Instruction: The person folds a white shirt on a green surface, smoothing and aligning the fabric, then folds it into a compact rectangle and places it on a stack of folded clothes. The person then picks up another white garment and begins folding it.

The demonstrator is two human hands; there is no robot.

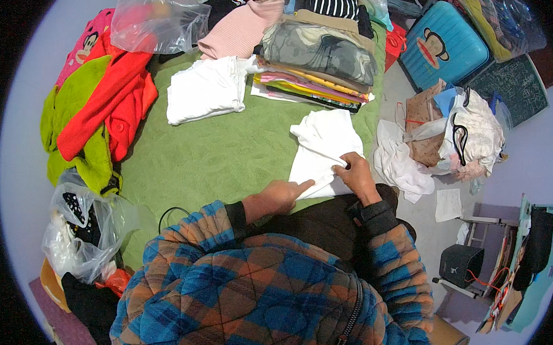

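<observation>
A white garment, partly folded, lies on the green bedcover in front of me, close to its right edge. Its upper part is rumpled, and its lower end reaches my dark trouser leg. My right hand is closed, pinching a fold of the cloth between thumb and fingertips. From the left, my left hand rests at the garment's lower left edge. Its index finger is stretched out flat on the cloth, while the other fingers are curled and partly hidden.
Beyond the garment stands a stack of folded clothes, with a folded white garment to its left. Red clothing and a clear plastic bag lie at left. A blue suitcase and bagged clothes are at right.
</observation>
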